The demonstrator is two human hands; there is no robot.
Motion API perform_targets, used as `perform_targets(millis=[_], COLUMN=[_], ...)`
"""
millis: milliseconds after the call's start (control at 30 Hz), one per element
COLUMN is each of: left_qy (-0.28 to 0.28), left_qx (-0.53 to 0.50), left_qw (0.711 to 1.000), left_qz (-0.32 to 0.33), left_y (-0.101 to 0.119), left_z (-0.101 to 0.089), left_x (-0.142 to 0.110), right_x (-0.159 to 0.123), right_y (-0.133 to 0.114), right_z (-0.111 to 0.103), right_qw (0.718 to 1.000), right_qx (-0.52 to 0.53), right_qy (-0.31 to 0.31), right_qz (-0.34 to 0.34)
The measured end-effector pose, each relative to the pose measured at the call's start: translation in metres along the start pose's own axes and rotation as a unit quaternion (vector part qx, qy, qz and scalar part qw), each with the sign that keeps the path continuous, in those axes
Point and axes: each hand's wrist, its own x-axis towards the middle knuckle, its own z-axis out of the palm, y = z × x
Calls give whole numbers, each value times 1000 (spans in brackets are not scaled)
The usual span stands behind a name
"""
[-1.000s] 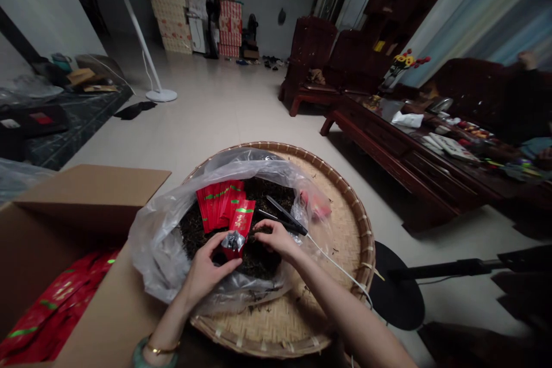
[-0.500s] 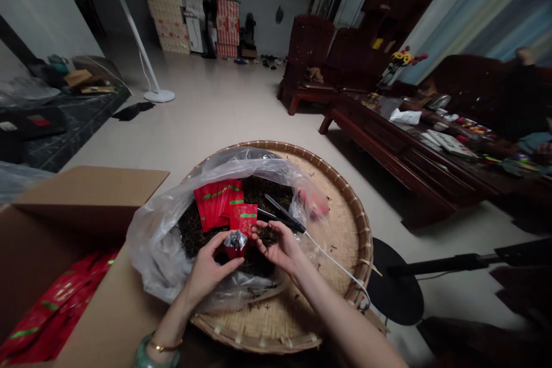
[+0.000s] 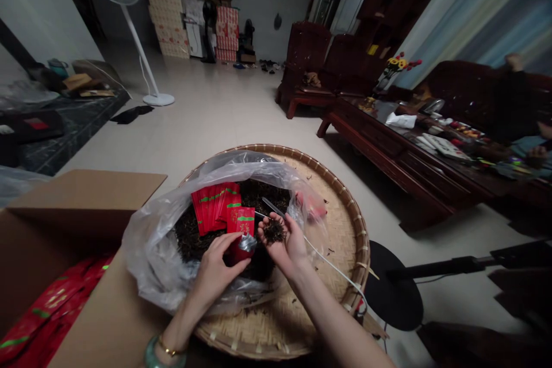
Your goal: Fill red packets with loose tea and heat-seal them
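My left hand [image 3: 215,267] pinches a small red foil packet [image 3: 238,252] between thumb and fingers; its silver-lined mouth points up. Beside it, my right hand [image 3: 290,252] is turned palm up with fingers curled, cupping a clump of dried tea leaves [image 3: 274,231]. Both are above a clear plastic bag [image 3: 149,253], rolled open and holding loose dark tea [image 3: 183,241]. Several flat red packets [image 3: 213,207] lie fanned out on this tea. A slim dark tong-like tool [image 3: 272,206] with a white cord lies partly hidden behind my right hand.
The bag sits on a round woven bamboo tray [image 3: 340,230]. At left, an open cardboard box [image 3: 86,187] holds more red packets [image 3: 64,293]. A black round stand base [image 3: 394,287] is right of the tray. Beyond are a wooden table [image 3: 388,155], a fan [image 3: 142,52] and a person [image 3: 513,98].
My right hand has moved up and rightward slightly, turning its palm up so the tea clump shows. The left hand has shifted a little right with the packet, whose mouth looks narrower.
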Motion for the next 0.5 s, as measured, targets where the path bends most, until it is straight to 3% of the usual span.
perform_targets(millis=[200,333,500], left_qy=[8,4,4], left_qx=[52,55,47], left_qw=[998,998,999], left_qz=[17,9,2], left_y=[7,7,1], left_z=[10,14,16], left_x=[5,5,2], right_x=[-17,-20,-17], right_y=[4,13,19], right_z=[26,31,21], right_qw=[986,972,947], right_qx=[-62,-132,-227], right_qy=[-21,-26,-53], right_qz=[-154,-191,-223])
